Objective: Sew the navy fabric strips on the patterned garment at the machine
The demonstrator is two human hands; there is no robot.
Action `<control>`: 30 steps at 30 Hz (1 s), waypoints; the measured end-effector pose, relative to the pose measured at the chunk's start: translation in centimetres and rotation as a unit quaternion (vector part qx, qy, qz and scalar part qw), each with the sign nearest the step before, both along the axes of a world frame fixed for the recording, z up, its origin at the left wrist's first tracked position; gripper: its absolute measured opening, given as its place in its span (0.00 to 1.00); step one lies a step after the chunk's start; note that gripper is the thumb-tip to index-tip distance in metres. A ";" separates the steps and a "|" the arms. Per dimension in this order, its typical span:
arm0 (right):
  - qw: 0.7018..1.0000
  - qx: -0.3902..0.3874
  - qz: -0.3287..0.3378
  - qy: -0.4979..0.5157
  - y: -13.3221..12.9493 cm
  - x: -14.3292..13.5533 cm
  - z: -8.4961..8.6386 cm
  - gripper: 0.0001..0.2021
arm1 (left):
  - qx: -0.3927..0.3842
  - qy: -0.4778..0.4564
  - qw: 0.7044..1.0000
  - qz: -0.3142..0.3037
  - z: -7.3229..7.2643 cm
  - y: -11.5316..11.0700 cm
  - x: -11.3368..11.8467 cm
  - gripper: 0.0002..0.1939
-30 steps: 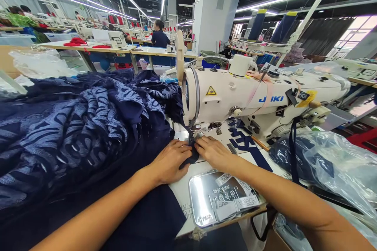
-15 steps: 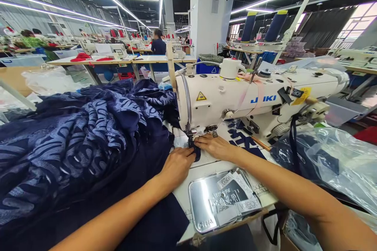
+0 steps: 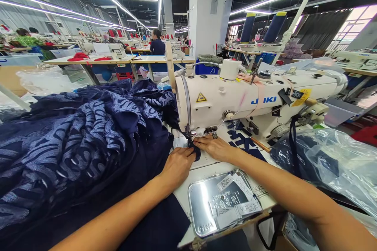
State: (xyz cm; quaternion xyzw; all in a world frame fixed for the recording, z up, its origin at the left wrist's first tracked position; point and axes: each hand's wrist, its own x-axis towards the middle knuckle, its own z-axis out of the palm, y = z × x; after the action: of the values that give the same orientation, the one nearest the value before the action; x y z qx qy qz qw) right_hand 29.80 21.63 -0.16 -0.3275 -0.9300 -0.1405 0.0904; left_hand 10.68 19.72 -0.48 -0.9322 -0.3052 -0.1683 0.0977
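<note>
At the needle end of a white sewing machine (image 3: 212, 94), both my hands press on a small dark navy fabric piece (image 3: 195, 153). My left hand (image 3: 179, 164) lies at its left front side, fingertips closed down on it. From the right, my right hand (image 3: 213, 147) reaches in, its fingers held together on the cloth right by the presser foot (image 3: 191, 135). The stitching point itself is partly hidden by my fingers. To the left, a big heap of navy fabric with pale blue patterning (image 3: 97, 133) covers the table beside the machine.
A metal tray (image 3: 197, 208) with white labels (image 3: 249, 206) sits in front of my hands. Navy fabric scraps (image 3: 244, 141) lie under the machine arm. Clear plastic bags (image 3: 341, 168) are on the right. Thread cones (image 3: 273, 27) stand behind; a person in dark clothing (image 3: 158, 45) sits farther back.
My hands and the cloth stay almost in place at the needle. The view has shifted very slightly, and the person in the background has turned their head.
</note>
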 end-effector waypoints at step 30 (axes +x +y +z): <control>0.996 -0.014 -0.055 0.071 -0.3 -0.6 -0.3 0.11 | -0.058 0.007 0.997 -0.042 1.5 1.1 -1.8 0.15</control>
State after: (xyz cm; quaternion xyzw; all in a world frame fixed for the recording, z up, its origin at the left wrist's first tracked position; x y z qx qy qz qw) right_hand 29.24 21.29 -0.45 -0.3886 -0.9036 -0.1088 0.1434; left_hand 8.90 20.84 1.05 -0.9494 -0.2746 -0.1474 0.0386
